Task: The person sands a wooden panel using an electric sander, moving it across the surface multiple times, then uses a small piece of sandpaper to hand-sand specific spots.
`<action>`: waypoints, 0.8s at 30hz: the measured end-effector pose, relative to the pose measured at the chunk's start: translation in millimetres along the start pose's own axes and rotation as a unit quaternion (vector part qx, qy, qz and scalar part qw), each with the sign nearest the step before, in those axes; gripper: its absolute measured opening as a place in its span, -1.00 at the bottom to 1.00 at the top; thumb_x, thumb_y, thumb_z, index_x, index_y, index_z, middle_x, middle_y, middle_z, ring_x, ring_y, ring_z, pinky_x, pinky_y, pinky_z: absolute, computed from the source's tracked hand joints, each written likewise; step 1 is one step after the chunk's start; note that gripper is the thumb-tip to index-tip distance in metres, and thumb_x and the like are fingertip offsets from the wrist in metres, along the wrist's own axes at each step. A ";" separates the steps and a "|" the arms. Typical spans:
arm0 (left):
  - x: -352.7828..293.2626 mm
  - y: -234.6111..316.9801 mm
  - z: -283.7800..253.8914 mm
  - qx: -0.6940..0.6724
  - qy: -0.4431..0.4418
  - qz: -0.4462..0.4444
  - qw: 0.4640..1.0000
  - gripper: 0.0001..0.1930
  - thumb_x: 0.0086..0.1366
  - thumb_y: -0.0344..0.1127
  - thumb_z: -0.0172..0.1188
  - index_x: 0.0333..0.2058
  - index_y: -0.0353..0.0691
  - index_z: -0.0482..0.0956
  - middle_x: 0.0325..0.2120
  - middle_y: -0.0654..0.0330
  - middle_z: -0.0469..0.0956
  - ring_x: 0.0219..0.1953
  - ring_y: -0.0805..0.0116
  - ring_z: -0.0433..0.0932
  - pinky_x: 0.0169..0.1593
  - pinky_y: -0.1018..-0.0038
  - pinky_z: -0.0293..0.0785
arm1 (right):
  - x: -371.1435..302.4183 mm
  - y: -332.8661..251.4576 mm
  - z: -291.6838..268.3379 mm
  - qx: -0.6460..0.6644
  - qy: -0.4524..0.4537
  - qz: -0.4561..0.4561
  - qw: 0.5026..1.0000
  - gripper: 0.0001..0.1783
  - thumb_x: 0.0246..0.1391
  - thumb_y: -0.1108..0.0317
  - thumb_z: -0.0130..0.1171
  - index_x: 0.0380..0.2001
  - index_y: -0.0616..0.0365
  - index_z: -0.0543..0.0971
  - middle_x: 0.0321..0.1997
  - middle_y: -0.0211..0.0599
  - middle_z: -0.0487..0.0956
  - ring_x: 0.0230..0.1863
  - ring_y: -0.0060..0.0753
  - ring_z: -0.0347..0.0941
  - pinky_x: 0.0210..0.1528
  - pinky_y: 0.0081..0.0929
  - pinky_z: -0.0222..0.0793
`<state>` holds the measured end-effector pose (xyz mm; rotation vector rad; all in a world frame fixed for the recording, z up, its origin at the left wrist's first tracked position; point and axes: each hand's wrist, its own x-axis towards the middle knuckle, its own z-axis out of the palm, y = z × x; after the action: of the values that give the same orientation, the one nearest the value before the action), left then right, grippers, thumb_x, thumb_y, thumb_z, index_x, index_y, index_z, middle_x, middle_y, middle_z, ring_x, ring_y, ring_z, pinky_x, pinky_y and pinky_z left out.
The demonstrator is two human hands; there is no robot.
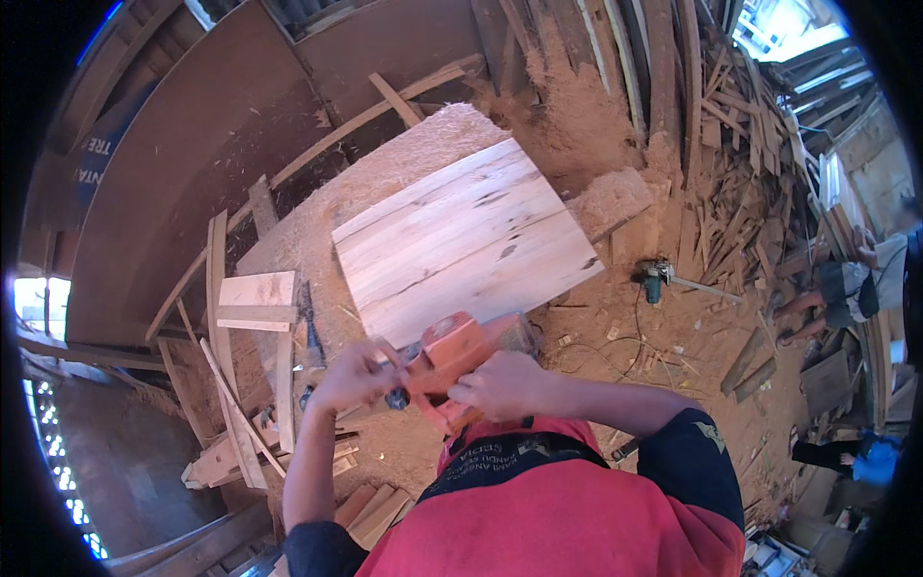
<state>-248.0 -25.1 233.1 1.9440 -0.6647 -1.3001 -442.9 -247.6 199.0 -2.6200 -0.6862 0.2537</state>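
Note:
An orange-red electric hand planer (452, 354) is held close to my body, at the near edge of a pale panel of wooden boards (471, 240). My right hand (508, 385) is closed around the planer's body. On its left side my left hand (358, 375) has curled fingers against the tool, beside a dark knob (396, 397); slight blur hides the exact fingertip contact. The panel shows grain lines and several dark knots. It lies on a workbench (317, 216) strewn with shavings.
Short boards (258, 300) lie left of the panel. A green power tool (654, 279) rests on the dusty floor at right, its cord trailing. Scrap wood (740, 144) is heaped behind it. One person (870, 279) is at far right, another in blue (870, 457) lower down.

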 end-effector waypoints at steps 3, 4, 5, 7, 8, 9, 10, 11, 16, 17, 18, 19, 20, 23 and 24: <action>33.9 0.2 14.1 -0.278 0.316 0.168 0.891 -0.89 0.32 -0.37 0.27 -0.19 -0.18 0.60 -0.62 0.33 0.48 -0.67 0.64 0.37 -0.66 0.60 0.25 | -61.2 38.1 -26.9 0.076 0.071 0.141 0.985 -0.52 0.00 0.15 0.34 0.03 -0.03 0.58 -0.17 -0.24 0.70 -0.24 -0.06 0.68 -0.28 -0.18 0.61; 53.6 -11.3 27.1 -0.280 0.315 0.165 0.892 -0.89 0.32 -0.37 0.27 -0.19 -0.18 0.60 -0.62 0.33 0.48 -0.67 0.64 0.37 -0.66 0.60 0.25 | -85.4 51.1 -33.4 0.118 0.093 0.183 0.972 -0.44 -0.02 0.13 0.37 0.10 -0.04 0.58 -0.12 -0.21 0.70 -0.22 0.00 0.68 -0.27 -0.18 0.61; 74.0 -30.2 43.5 -0.187 0.422 0.167 0.871 -0.87 0.35 -0.38 0.26 -0.16 -0.19 0.58 -0.63 0.34 0.45 -0.66 0.63 0.36 -0.62 0.58 0.27 | -108.8 64.5 -30.1 0.174 0.164 0.204 0.949 -0.42 -0.04 0.11 0.37 0.09 0.04 0.58 -0.13 -0.08 0.69 -0.17 0.05 0.66 -0.18 -0.14 0.57; 100.3 -54.6 86.2 0.009 0.494 0.074 0.866 -0.79 0.32 -0.31 0.30 -0.12 -0.19 0.58 -0.52 0.30 0.52 -0.46 0.51 0.50 -0.38 0.50 0.43 | -160.6 91.3 -23.9 0.254 0.252 0.262 0.896 -0.40 -0.04 0.09 0.38 0.06 0.17 0.58 -0.13 0.06 0.69 -0.13 0.08 0.65 -0.09 -0.12 0.54; 118.2 -72.5 112.2 0.118 0.477 0.125 0.862 -0.67 0.21 -0.25 0.40 -0.09 -0.17 0.58 -0.30 0.19 0.63 -0.19 0.25 0.62 -0.11 0.33 0.55 | -191.1 96.8 -24.1 0.278 0.270 0.303 0.871 -0.40 -0.02 0.09 0.38 0.03 0.24 0.57 -0.13 0.07 0.69 -0.12 0.06 0.66 -0.08 -0.13 0.53; 129.4 -76.2 137.3 0.201 0.442 0.167 0.858 -0.53 0.14 -0.22 0.45 0.02 -0.13 0.56 -0.07 0.12 0.58 0.04 0.13 0.52 0.09 0.21 0.45 | -221.5 103.1 -16.2 0.325 0.277 0.378 0.822 -0.41 0.04 0.11 0.36 0.07 0.25 0.55 -0.18 0.02 0.68 -0.18 -0.02 0.65 -0.14 -0.15 0.54; 142.2 -70.5 162.3 0.278 0.402 0.211 0.846 -0.39 0.06 -0.19 0.49 0.12 -0.09 0.54 0.16 0.05 0.52 0.26 0.02 0.43 0.29 0.09 0.35 | -249.5 104.0 -11.7 0.405 0.307 0.394 0.766 -0.46 0.12 0.10 0.30 0.07 0.21 0.53 -0.26 -0.11 0.64 -0.30 -0.15 0.61 -0.25 -0.24 0.51; 148.9 -54.0 184.8 0.326 0.366 0.176 0.854 -0.25 0.03 -0.15 0.51 0.23 -0.04 0.45 0.28 0.04 0.37 0.37 -0.02 0.28 0.38 0.01 0.19 | -277.2 105.4 -5.3 0.478 0.343 0.405 0.700 -0.51 0.21 0.09 0.24 0.08 0.17 0.51 -0.33 -0.24 0.60 -0.41 -0.29 0.56 -0.36 -0.33 0.48; 193.5 -20.2 215.3 0.399 0.302 0.149 0.853 -0.01 0.03 -0.08 0.50 0.44 0.15 0.20 0.48 0.07 0.09 0.53 -0.05 -0.02 0.47 -0.16 -0.08 | -331.3 95.1 9.0 0.682 0.474 0.365 0.421 -0.40 0.44 -0.26 -0.25 0.14 -0.01 0.43 -0.56 -0.52 0.37 -0.69 -0.53 0.33 -0.68 -0.49 0.34; 200.7 -18.0 216.1 0.397 0.303 0.148 0.853 -0.01 0.03 -0.08 0.50 0.44 0.15 0.20 0.48 0.07 0.09 0.53 -0.05 -0.02 0.47 -0.16 -0.08 | -342.6 100.5 24.0 0.681 0.474 0.366 0.422 -0.40 0.44 -0.26 -0.25 0.14 -0.01 0.43 -0.56 -0.52 0.37 -0.69 -0.53 0.33 -0.68 -0.49 0.34; 207.5 -20.0 215.5 0.435 0.315 0.149 0.830 -0.06 0.07 -0.13 0.46 0.44 0.16 0.22 0.47 0.07 0.11 0.51 -0.06 0.02 0.46 -0.17 -0.07 | -351.0 109.0 41.3 0.679 0.481 0.386 0.399 -0.41 0.44 -0.26 -0.24 0.14 -0.03 0.43 -0.59 -0.54 0.36 -0.71 -0.54 0.32 -0.68 -0.51 0.35; 215.6 -21.4 214.9 0.471 0.326 0.153 0.805 -0.11 0.12 -0.17 0.43 0.43 0.17 0.23 0.47 0.07 0.13 0.50 -0.06 0.06 0.45 -0.18 -0.06 | -355.9 117.1 57.8 0.673 0.492 0.406 0.375 -0.42 0.44 -0.25 -0.23 0.14 -0.05 0.44 -0.61 -0.56 0.34 -0.72 -0.55 0.31 -0.68 -0.52 0.35; 219.3 -23.0 214.3 0.470 0.325 0.156 0.806 -0.11 0.12 -0.17 0.43 0.43 0.17 0.23 0.47 0.07 0.13 0.50 -0.06 0.06 0.45 -0.18 -0.06 | -359.7 123.9 77.4 0.671 0.499 0.413 0.362 -0.45 0.45 -0.21 -0.19 0.14 -0.03 0.44 -0.62 -0.58 0.35 -0.73 -0.57 0.30 -0.69 -0.52 0.34; 222.5 -22.1 210.8 0.520 0.328 0.156 0.773 -0.06 0.01 -0.14 0.51 0.41 0.19 0.29 0.45 0.08 0.17 0.46 -0.04 0.15 0.42 -0.08 0.08 | -375.0 156.0 157.8 0.577 0.512 0.487 0.409 -0.56 0.47 -0.03 -0.06 0.15 0.03 0.45 -0.49 -0.51 0.54 -0.60 -0.58 0.47 -0.57 -0.47 0.47; 223.3 -18.1 210.6 0.499 0.326 0.168 0.785 -0.11 0.06 -0.20 0.45 0.40 0.16 0.30 0.42 0.06 0.22 0.43 -0.07 0.22 0.40 -0.14 0.10 | -380.8 167.9 193.9 0.595 0.531 0.479 0.367 -0.60 0.45 0.05 0.00 0.15 0.04 0.45 -0.36 -0.43 0.59 -0.49 -0.53 0.53 -0.46 -0.44 0.53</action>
<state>-361.5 -233.1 37.2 2.6618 -1.3987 0.1117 -752.7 -504.3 -22.3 -0.8563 1.1601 -0.4857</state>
